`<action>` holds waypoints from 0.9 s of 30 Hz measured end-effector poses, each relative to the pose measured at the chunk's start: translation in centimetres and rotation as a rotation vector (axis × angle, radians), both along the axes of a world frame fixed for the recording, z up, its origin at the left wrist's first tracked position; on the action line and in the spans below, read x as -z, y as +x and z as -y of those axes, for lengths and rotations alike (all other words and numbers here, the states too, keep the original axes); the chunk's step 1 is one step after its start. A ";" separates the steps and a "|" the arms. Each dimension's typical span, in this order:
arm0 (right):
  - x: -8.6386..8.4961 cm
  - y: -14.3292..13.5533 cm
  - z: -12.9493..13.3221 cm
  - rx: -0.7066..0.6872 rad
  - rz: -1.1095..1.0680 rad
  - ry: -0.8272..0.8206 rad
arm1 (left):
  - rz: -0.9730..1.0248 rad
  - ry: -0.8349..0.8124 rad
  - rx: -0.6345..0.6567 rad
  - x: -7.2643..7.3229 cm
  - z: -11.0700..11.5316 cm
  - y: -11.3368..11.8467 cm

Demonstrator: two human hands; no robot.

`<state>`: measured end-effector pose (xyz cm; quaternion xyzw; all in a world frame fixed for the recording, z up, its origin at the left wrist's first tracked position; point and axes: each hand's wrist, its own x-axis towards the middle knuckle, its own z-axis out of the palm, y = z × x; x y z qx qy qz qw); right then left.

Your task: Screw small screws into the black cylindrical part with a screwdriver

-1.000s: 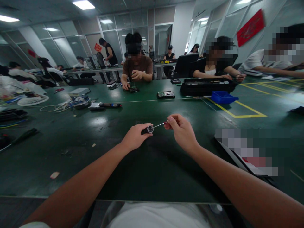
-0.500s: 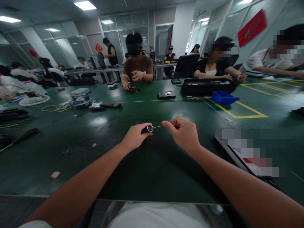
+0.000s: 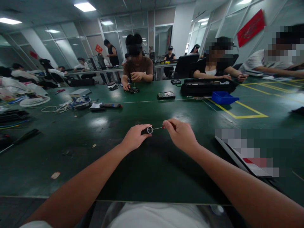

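Over the green table, my left hand [image 3: 133, 137] is closed around a small black flashlight-like cylinder [image 3: 149, 129], its silver-rimmed round end facing right and toward me. My right hand [image 3: 181, 131] pinches a thin screwdriver [image 3: 158, 128] by its red end; fingers hide most of the handle. The slim metal shaft points left, and its tip reaches the rimmed end of the cylinder. Whether the tip sits inside or only touches the rim is too small to tell.
A dark flat device with a pale, blurred-out top [image 3: 247, 158] lies right of my forearm. Farther off are a hard drive [image 3: 166, 95], a blue bin [image 3: 224, 97], a long black casing [image 3: 207, 87] and a cable bundle [image 3: 80, 102]. Several people work across the table.
My right hand has turned slightly, its fingers more curled over the screwdriver handle, and sits a touch lower. The left hand and cylinder have barely shifted.
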<state>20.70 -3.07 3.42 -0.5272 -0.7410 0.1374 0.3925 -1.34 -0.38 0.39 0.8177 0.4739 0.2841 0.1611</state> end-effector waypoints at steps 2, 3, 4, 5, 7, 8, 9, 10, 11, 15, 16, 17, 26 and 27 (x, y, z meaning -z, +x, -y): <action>0.0 -0.1 0.0 -0.033 0.017 0.019 | 0.007 0.004 -0.004 0.0 -0.1 -0.1; 0.1 -0.2 0.1 -0.050 0.018 0.025 | 0.006 0.004 -0.007 0.1 -0.1 -0.1; 0.1 -0.2 0.1 -0.065 0.017 0.026 | 0.002 0.002 -0.010 0.1 -0.1 -0.1; 0.1 -0.2 0.1 -0.075 0.016 0.022 | -0.001 -0.002 -0.012 0.1 -0.1 -0.1; 0.0 -0.2 0.1 -0.074 0.005 0.002 | -0.008 -0.009 -0.015 0.0 0.0 -0.1; 0.0 -0.1 0.1 -0.068 -0.004 -0.014 | -0.011 -0.012 -0.013 0.0 0.0 0.0; 0.0 -0.1 0.1 -0.061 -0.014 -0.030 | -0.012 -0.014 -0.011 -0.1 0.0 0.0; -0.1 0.0 0.0 -0.054 -0.025 -0.045 | -0.011 -0.013 -0.009 -0.1 0.0 0.0; 0.0 0.0 0.0 -0.050 -0.033 -0.056 | -0.011 -0.010 -0.008 -0.1 0.1 0.0; 0.3 0.0 -0.3 -0.049 -0.043 -0.062 | -0.016 0.008 -0.019 -0.3 0.1 -0.1; 0.3 0.0 -0.3 -0.054 -0.048 -0.055 | -0.023 0.006 -0.019 -0.3 0.1 -0.1; 0.4 0.0 -0.3 -0.061 -0.053 -0.046 | -0.031 0.003 -0.017 -0.3 0.1 -0.1; 0.1 0.0 0.1 -0.089 -0.096 -0.083 | -0.046 -0.013 0.001 0.1 -0.1 0.0; 0.1 0.0 0.1 -0.084 -0.106 -0.094 | -0.041 -0.008 -0.001 0.1 -0.1 0.0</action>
